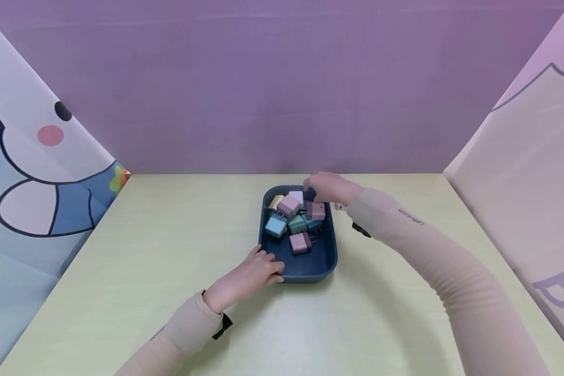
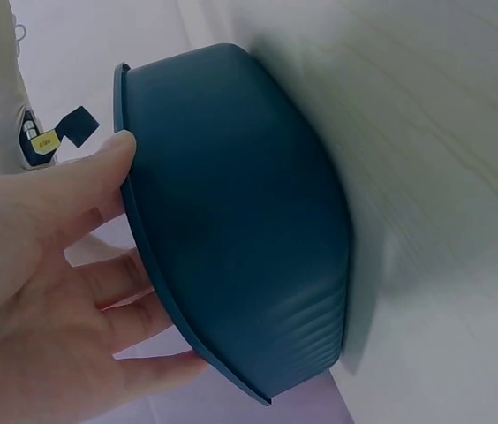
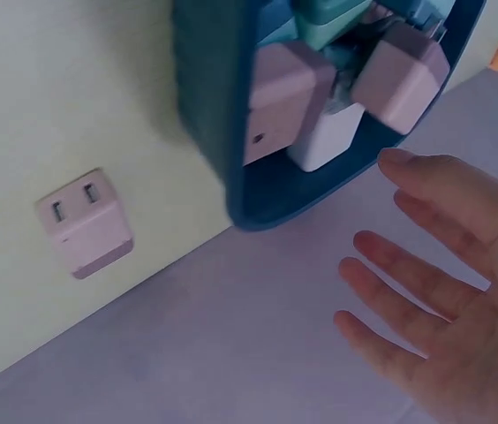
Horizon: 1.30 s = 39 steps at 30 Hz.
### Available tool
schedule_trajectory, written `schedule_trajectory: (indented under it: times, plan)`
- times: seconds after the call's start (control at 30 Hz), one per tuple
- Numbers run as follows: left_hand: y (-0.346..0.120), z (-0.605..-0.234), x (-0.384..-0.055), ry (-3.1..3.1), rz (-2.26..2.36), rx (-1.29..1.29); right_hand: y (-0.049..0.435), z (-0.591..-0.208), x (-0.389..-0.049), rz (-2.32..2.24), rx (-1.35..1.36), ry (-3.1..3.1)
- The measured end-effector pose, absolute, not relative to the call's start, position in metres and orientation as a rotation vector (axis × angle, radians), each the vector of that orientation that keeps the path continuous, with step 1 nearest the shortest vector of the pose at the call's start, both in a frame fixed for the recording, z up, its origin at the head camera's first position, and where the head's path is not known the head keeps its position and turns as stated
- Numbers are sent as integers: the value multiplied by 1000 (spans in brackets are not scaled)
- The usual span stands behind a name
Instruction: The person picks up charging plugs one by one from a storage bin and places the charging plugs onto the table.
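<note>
So a dark blue tray [image 1: 312,267] is sitting on the bench, pretty much front and centre, and a bunch of little plugs are piling up towards its far end. A pink plug [image 1: 289,205] is perching on the heap, a light blue plug [image 1: 276,225] is leaning in on the left, a green plug [image 1: 297,223] is sitting in the middle, and a pink-and-mauve plug [image 1: 300,243] is lying nearer the front with its prongs pointing right. One loose pink plug [image 3: 87,223] is lying outside on the bench [image 1: 192,224], just right of the tray.

The left hand [image 1: 251,272] is gripping the near-left rim, fingers and thumb clamping on it. The right hand [image 1: 329,188] is hovering around the far-right corner, fingers spreading apart and holding nothing; can't tell if they're touching the rim.

Both arms are wearing beige sleeves [image 1: 474,308]. A purple backdrop [image 1: 282,94] is hanging behind, and a cartoon-print sheet [image 1: 30,156] is running down the left side.
</note>
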<state>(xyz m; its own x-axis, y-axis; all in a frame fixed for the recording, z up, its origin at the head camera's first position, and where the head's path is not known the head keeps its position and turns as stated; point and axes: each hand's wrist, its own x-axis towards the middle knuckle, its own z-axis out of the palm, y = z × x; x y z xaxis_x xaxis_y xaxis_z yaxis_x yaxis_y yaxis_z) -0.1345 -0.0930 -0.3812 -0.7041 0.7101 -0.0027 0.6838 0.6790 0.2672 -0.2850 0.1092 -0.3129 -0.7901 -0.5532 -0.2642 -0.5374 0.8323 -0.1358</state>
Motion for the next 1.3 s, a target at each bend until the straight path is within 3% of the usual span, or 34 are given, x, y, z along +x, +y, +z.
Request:
schedule_trajectory:
  times: [0.6, 1.3]
  plan:
    - [-95, -385, -135, 2796, 373, 1182, 64, -321, -273, -37, -1026, 2712]
    - [-94, -386, -132, 2812, 384, 1198, 52, -342, -278, -77, -1098, 2694]
